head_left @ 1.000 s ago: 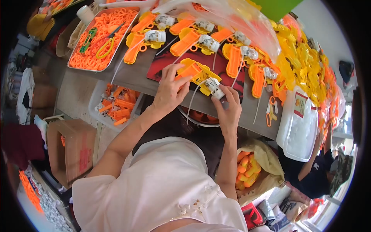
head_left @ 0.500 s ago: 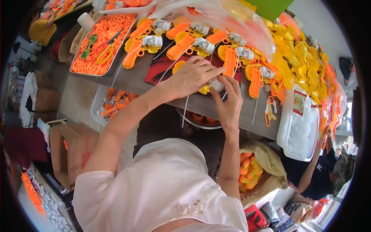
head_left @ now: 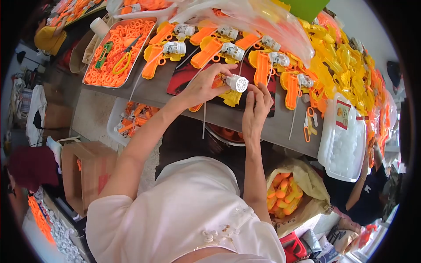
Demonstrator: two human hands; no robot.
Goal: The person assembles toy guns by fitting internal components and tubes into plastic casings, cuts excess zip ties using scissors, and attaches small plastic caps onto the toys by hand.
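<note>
White cloth, our blouse (head_left: 184, 210), fills the space nearest us. Beyond it, a grey surface (head_left: 280, 131) crosses the view, with a metal basin holding orange parts below its near edge.

Close to that edge, around its middle, our left hand (head_left: 202, 85) pinches a white cylinder (head_left: 237, 82) between thumb and fingers. Its long axis runs roughly left to right, the patterned round end turned toward our right hand (head_left: 256, 105). That hand is just beside this end, fingers curled; we cannot tell whether they pinch or touch anything. A yellow shell (head_left: 231, 97) lies below the cylinder, partly hidden by our left hand, and a pale cord (head_left: 204, 120) hangs past the near edge.

Farther back, beyond a dark red mat (head_left: 179, 79), orange-and-yellow toy guns with white drums lie in rows. A metal tray (head_left: 139, 52) of orange rings sits at the left end; toward the far right corner, yellow shells are heaped.
</note>
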